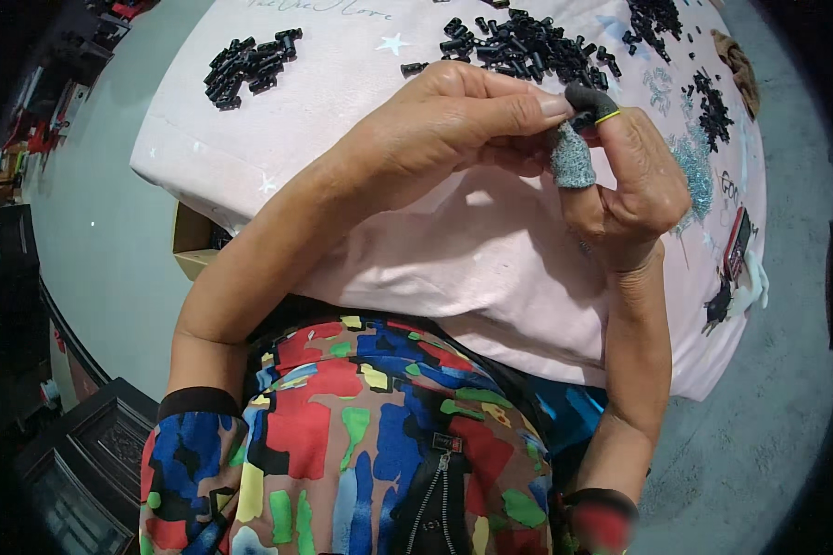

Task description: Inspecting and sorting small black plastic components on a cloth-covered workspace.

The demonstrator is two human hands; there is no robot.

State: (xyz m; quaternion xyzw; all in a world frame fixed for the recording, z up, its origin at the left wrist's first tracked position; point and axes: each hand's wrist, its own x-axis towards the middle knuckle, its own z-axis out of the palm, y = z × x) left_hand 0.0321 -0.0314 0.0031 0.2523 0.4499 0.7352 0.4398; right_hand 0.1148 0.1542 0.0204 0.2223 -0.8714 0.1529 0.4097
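Both hands meet above the pink cloth, fingertips pressed together. My left hand (pixel 463 116) reaches in from the left with its thumb and fingers closed in a pinch. Opposite it, my right hand (pixel 634 176) is pinched too. A black finger cot (pixel 590 100) with a yellow edge covers one of its digits, and a grey knitted finger cot (pixel 572 159) covers another. Something small and dark shows between the fingertips, mostly hidden, so its kind is unclear. Just beyond the hands lies a large pile of small black cylindrical parts (pixel 537 46).
The pink cloth (pixel 491 250) covers the table. A smaller pile of black cylindrical parts (pixel 250 69) lies far left, with tiny black pieces (pixel 713 111) far right. A red and black object (pixel 737 242) sits near the right edge. A cardboard box (pixel 194 242) stands below the left edge.
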